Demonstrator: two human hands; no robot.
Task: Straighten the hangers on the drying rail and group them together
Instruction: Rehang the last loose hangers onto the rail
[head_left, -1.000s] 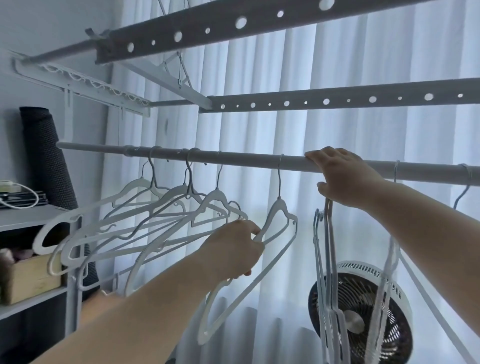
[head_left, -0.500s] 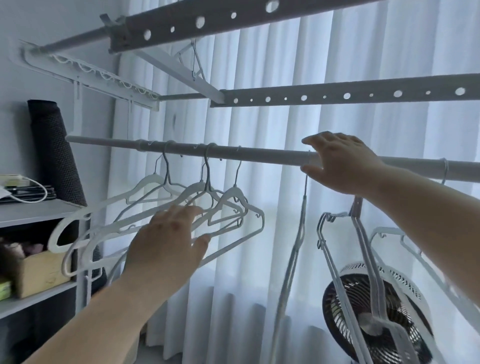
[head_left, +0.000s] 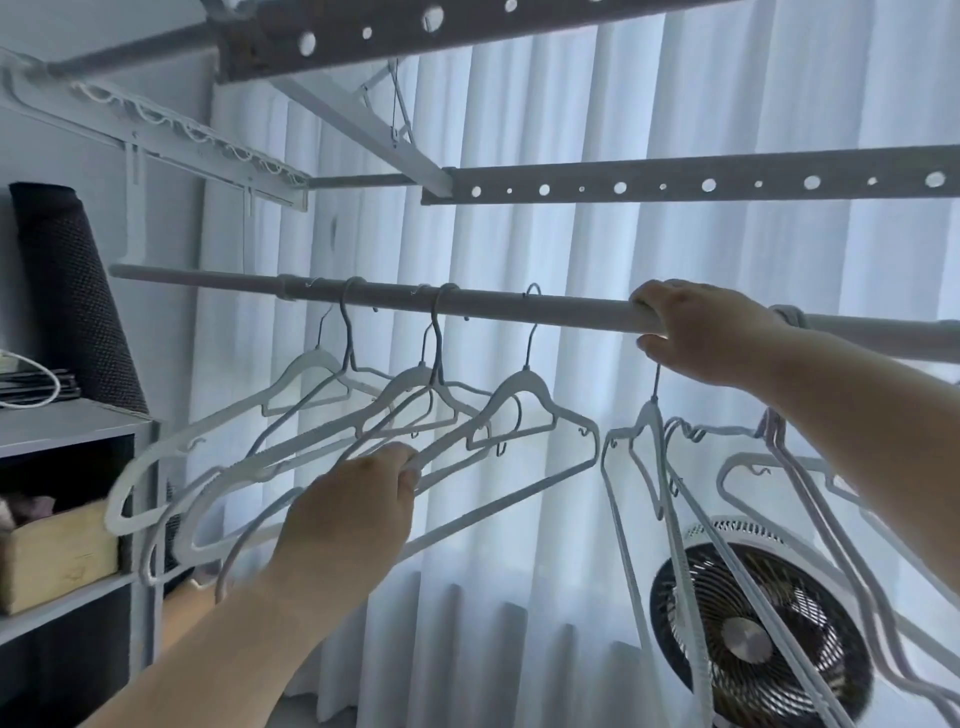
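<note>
White curtains (head_left: 623, 260) fill the background behind a grey rail (head_left: 519, 304) that runs across the view, with a black fan (head_left: 758, 634) low on the right. A bunch of white hangers (head_left: 415, 410) hangs close together left of centre, and more hangers (head_left: 660, 467) dangle at odd angles to the right. The left hand (head_left: 348, 514) curls its fingers around the lower bars of the left bunch, while the right hand (head_left: 701, 338) is wrapped over the rail above a hanger's hook.

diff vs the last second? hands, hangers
The left hand let go of the lone hanger it held, drew back left, and now grips the lower bars of the left hanger cluster. The released hanger turned edge-on, hanging under the right hand. Unchanged: the right hand stays clamped on the rail; fan in place.
</note>
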